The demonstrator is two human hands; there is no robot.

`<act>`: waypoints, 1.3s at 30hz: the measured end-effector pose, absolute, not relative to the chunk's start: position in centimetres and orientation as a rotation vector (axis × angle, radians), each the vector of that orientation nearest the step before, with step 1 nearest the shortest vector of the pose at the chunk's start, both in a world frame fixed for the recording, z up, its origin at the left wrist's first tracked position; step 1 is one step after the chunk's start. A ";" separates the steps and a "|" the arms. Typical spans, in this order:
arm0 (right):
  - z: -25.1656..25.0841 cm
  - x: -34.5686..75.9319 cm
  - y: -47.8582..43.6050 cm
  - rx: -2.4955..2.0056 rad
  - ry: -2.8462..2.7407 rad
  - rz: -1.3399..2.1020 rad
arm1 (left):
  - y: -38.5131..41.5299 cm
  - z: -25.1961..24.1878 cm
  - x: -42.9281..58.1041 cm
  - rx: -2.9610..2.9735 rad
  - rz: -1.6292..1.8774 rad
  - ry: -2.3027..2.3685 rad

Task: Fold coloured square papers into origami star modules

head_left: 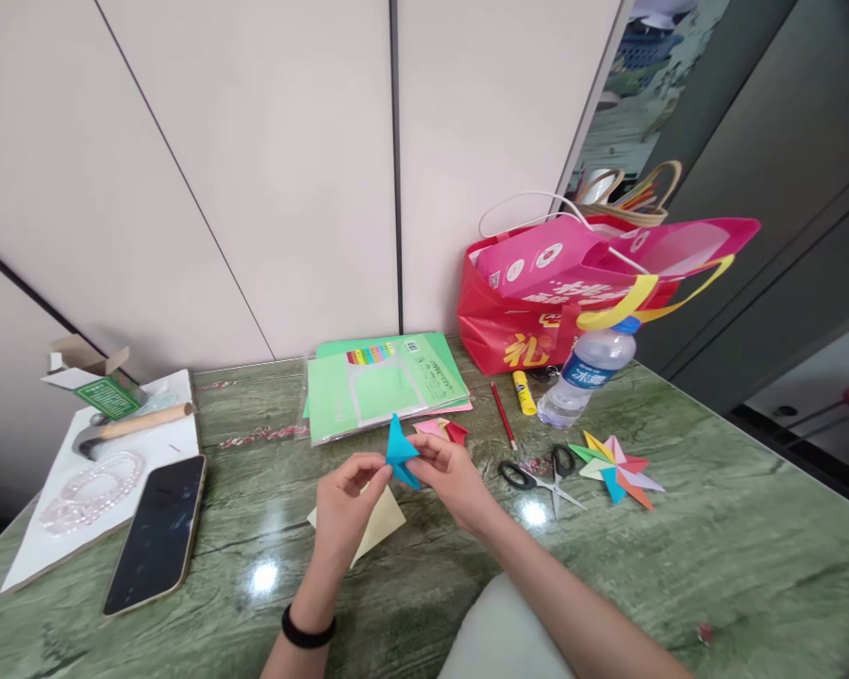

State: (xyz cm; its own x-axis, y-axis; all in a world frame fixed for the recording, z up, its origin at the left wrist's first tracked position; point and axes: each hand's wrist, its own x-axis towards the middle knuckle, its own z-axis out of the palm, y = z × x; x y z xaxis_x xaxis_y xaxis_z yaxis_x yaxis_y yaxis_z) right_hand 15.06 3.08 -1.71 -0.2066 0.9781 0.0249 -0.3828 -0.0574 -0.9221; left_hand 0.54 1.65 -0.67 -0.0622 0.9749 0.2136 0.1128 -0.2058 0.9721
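Between my two hands, above the table, is a small piece of folded blue paper [399, 447] with a pointed tip standing up. My left hand [350, 495] pinches its left side between thumb and fingers. From the right, my right hand [451, 471] grips the same piece with thumb and forefinger. Under the hands lies a pale yellow paper sheet [382, 526], partly covered by the left hand. Just behind the right hand are pink and red folded papers [447, 430]. A many-coloured paper star [615, 466] rests farther right, beside black-handled scissors [548, 479].
Behind my hands lies a pack of green paper [382, 382]. A red pencil [502, 415], a yellow glue stick [524, 393], a water bottle [589, 372] and a red bag [509, 321] stand or lie right. At left are a phone [157, 535], hammer [134, 424], beads [89, 495] and box [103, 387].
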 end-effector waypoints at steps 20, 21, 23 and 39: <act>-1.6 15.1 3.0 -0.902 -1.248 1.440 | 1.6 -0.7 0.8 1.207 1.209 1.196; -1.6 15.1 3.0 -0.897 -1.258 1.449 | 1.6 -0.8 0.7 1.227 1.214 1.208; -1.7 15.2 3.1 -0.890 -1.271 1.448 | 1.6 -0.9 0.6 1.279 1.220 1.236; -2.4 14.9 3.1 -1.081 -1.421 1.117 | 1.0 -0.3 1.5 1.200 1.012 1.184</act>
State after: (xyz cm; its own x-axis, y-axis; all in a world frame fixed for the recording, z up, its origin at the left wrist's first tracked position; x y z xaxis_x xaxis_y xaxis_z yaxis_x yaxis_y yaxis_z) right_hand 14.89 3.11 -2.36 -0.1118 0.9792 0.1693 0.0666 0.1773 -0.9819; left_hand 1.52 1.05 -0.35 0.1309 0.9840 -0.1206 0.0339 0.1171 0.9925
